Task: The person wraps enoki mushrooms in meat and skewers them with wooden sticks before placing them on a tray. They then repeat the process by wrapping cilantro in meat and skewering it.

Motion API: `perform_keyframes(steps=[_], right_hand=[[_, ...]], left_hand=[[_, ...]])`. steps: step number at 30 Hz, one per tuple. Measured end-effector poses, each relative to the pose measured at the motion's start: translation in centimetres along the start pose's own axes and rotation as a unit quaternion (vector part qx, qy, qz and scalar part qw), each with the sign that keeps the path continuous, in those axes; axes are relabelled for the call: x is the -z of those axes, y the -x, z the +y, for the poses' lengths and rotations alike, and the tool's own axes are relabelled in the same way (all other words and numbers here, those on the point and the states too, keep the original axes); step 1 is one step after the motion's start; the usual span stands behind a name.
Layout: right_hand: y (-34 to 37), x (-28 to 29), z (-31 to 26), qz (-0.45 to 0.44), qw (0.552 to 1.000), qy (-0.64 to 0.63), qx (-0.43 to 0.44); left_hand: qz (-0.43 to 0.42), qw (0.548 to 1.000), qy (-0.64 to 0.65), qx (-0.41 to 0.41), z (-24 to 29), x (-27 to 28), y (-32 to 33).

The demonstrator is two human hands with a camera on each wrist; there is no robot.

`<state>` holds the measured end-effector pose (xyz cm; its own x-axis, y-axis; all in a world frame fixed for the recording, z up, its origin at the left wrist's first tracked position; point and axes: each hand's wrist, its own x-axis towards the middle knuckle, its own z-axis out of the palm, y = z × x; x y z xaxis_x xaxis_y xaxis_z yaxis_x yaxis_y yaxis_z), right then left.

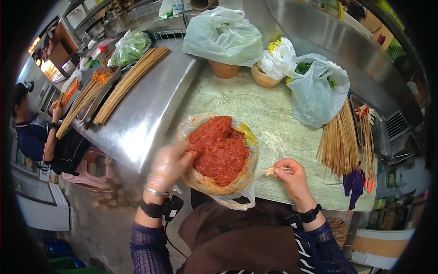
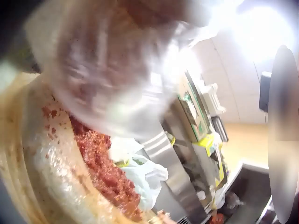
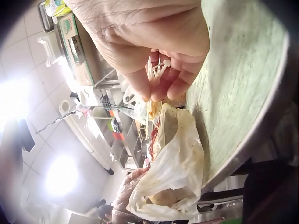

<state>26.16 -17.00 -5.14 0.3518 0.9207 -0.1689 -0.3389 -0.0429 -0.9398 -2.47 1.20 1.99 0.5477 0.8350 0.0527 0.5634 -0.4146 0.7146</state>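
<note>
My left hand (image 1: pixel 168 166), in a thin clear plastic glove, is at the left rim of a plastic-lined bowl (image 1: pixel 250 180). Its fingertips reach the edge of the red minced meat (image 1: pixel 219 150) heaped there. Blur and the glove hide whether those fingers grip any of it. Bare, my right hand (image 1: pixel 294 178) pinches a small bunch of enoki mushrooms (image 3: pixel 153 70) between thumb and fingers, to the right of the bowl. Loose enoki strands (image 1: pixel 276 144) lie on the green tabletop between bowl and hand.
Bare wooden skewers (image 1: pixel 340 141) lie at the right, beside filled skewers (image 1: pixel 365 116) and orange-handled scissors (image 1: pixel 369 182). Plastic bags of greens (image 1: pixel 223 36) stand behind. On the steel counter (image 1: pixel 150 96) are more skewers (image 1: pixel 132 84). Another person (image 1: pixel 34 132) sits at the far left.
</note>
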Motion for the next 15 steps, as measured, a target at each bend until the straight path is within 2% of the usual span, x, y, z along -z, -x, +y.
perform_keyframes(steps=[1, 2, 4, 8, 9, 12, 15], right_hand=[[0.0, 0.1, 0.0, 0.003, 1.000, 0.002, 0.002], [-0.1, 0.2, 0.1, 0.006, 1.000, -0.004, 0.002], [-0.2, 0.4, 0.2, 0.009, 1.000, -0.014, 0.004], [-0.4, 0.3, 0.1, 0.008, 1.000, -0.023, 0.000], [-0.3, 0.1, 0.0, 0.009, 1.000, -0.026, 0.001], [-0.1, 0.2, -0.1, 0.010, 1.000, -0.027, 0.006], [0.1, 0.2, -0.2, 0.016, 1.000, -0.022, 0.007]], left_hand=[[-0.028, 0.989, 0.134, 0.050, -0.2, 0.2, -0.1], [-0.029, 0.963, 0.259, 0.064, -0.2, 0.3, -0.1], [-0.027, 0.865, 0.494, 0.085, 0.2, 0.3, 0.0], [-0.093, 0.762, 0.631, 0.114, 1.3, -0.7, -0.2], [-0.123, 0.755, 0.636, 0.103, 1.1, -0.9, -0.4], [-0.075, 0.801, 0.586, 0.097, 2.2, -1.8, 0.0], [-0.038, 0.880, 0.471, 0.047, 2.1, -2.2, 0.5]])
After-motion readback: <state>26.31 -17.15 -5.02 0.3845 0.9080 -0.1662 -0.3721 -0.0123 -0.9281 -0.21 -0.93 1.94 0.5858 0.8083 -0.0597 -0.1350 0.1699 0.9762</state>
